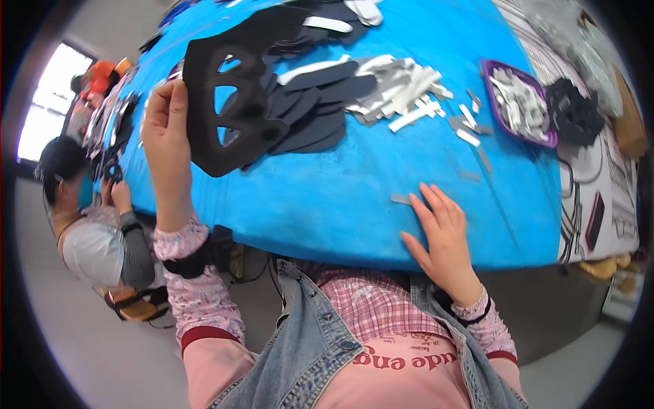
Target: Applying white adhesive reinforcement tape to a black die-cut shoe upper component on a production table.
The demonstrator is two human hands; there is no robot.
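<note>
My left hand [169, 129], raised over the near left of the table, pinches the edge of a black foam-like sheet [199, 102] between thumb and fingers. Three cut-out holes run down the sheet, and the blue table cover shows through them. My right hand [441, 228] lies on the blue cover [327, 204] near its front edge, fingers spread. By its fingertips is a small grey strip [400, 199]; whether they touch it I cannot tell. Behind the sheet spreads a pile of dark rounded flat pieces [320, 109], partly hidden, beside a heap of white and grey strips [402, 88].
A purple basket [485, 82] of white and grey scraps stands at the right, with a black cut-out piece [575, 112] beside it. Farther right lie a dark phone-like slab [595, 219] and clear plastic [572, 41]. Another person [95, 225] works at the table's left side.
</note>
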